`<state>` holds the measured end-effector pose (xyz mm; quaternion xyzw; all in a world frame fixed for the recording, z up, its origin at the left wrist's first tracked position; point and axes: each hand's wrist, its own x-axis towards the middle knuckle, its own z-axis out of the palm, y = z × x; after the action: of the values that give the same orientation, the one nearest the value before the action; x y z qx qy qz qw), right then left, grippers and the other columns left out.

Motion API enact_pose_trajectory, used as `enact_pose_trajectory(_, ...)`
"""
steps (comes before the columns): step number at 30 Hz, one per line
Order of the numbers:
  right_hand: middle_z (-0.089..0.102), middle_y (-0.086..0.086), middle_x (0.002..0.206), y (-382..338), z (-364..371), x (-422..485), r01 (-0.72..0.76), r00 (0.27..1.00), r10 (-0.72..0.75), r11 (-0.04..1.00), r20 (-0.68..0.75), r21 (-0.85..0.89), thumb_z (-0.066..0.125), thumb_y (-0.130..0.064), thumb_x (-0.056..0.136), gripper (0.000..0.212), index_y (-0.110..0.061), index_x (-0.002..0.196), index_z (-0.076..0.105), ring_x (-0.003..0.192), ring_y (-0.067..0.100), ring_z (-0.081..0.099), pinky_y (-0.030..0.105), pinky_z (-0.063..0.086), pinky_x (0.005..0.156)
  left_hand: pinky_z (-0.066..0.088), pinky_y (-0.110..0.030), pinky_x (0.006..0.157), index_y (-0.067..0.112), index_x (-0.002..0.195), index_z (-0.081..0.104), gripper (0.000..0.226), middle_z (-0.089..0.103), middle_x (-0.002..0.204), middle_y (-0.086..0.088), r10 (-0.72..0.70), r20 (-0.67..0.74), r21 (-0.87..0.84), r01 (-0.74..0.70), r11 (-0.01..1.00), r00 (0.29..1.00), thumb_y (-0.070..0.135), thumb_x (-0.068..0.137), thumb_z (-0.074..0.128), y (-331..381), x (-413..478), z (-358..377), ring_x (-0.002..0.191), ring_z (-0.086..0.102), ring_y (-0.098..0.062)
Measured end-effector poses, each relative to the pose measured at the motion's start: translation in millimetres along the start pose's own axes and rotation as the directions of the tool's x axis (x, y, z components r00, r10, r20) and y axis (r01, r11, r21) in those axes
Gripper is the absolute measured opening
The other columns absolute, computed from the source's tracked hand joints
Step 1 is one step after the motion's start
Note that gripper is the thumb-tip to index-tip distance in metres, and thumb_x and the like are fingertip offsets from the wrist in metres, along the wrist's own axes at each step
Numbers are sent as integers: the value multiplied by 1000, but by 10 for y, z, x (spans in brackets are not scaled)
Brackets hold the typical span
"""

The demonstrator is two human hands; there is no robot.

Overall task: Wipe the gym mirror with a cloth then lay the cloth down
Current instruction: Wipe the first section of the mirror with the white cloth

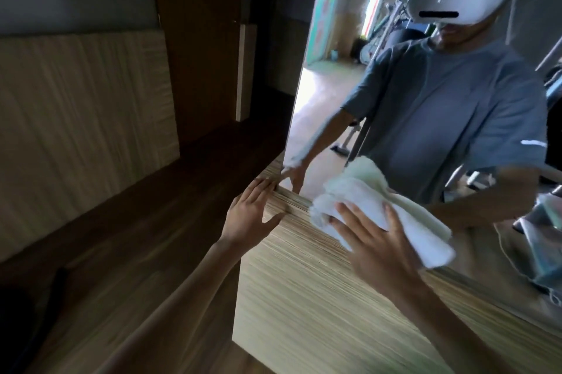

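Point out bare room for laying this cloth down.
Bare: the light wood panel between both forearms, below the mirror; the dark wood boards beyond the left hand. Crowded: the mirror's lower edge, where the right hand presses the cloth.

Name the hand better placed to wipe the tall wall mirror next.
Right. The right hand presses flat on the folded white terry cloth at the lower edge of the mirror; the left hand is bare, resting on the corner of the pale wood-grain ledge.

1. Only 1 view is given, taken from a wide-angle camera worn on the head.
2. It is aimed forward and down, tilted, at the mirror (334,84) and counter (304,282).
3. Both are seen from close up.
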<state>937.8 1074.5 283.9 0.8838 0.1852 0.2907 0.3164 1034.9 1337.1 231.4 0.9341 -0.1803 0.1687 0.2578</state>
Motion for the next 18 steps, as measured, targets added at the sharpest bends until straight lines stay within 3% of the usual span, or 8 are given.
enact_pose_trajectory(2, 42, 4, 155, 98, -11, -168, -11, 1000, 11, 1000, -23, -10, 35, -15, 80, 60, -21, 133, 63, 141, 20, 37, 58, 15, 112, 20, -34, 117, 18, 155, 36, 74, 32, 162, 3, 52, -26, 31, -51, 998, 998, 57, 94, 53, -45, -54, 12, 152, 19, -12)
enact_pose_trajectory(5, 33, 5, 160, 9, -17, 16, 15, 999, -17, 998, -35, -56, 28, -15, 87, 59, -21, 139, 56, 146, 23, 31, 59, 15, 112, 33, -41, 113, 14, 149, 46, 68, 43, 156, -2, 95, -44, 40, -93, 995, 994, 51, 93, 45, -57, -120, 16, 147, 33, -19)
enact_pose_trajectory(9, 30, 7, 161, -405, -40, 690, 73, 996, -76, 995, -43, -64, 46, -16, 84, 57, -21, 140, 53, 149, 25, 26, 62, 3, 117, 43, -45, 105, 9, 144, 49, 59, 50, 150, -9, 89, -49, -3, -89, 996, 995, 36, 91, 46, 0, -136, 9, 142, 43, -27)
enact_pose_trajectory(12, 27, 9, 162, -512, -76, 955, 91, 995, -92, 996, -33, -23, 52, -22, 88, 50, -20, 139, 52, 150, 25, 24, 61, 1, 118, 49, -50, 97, 10, 137, 47, 50, 52, 147, -11, 87, -86, -2, -88, 996, 992, 18, 88, 53, -21, -138, -3, 141, 42, -24)
enact_pose_trajectory(18, 29, 4, 162, -151, 15, 308, 80, 995, -81, 996, -50, -32, 46, -24, 93, 47, -25, 140, 52, 148, 24, 26, 57, 9, 119, 51, -48, 92, 11, 139, 52, 55, 54, 145, -10, 55, -121, -5, -56, 998, 991, 23, 85, 42, -29, -162, 58, 139, 35, -20)
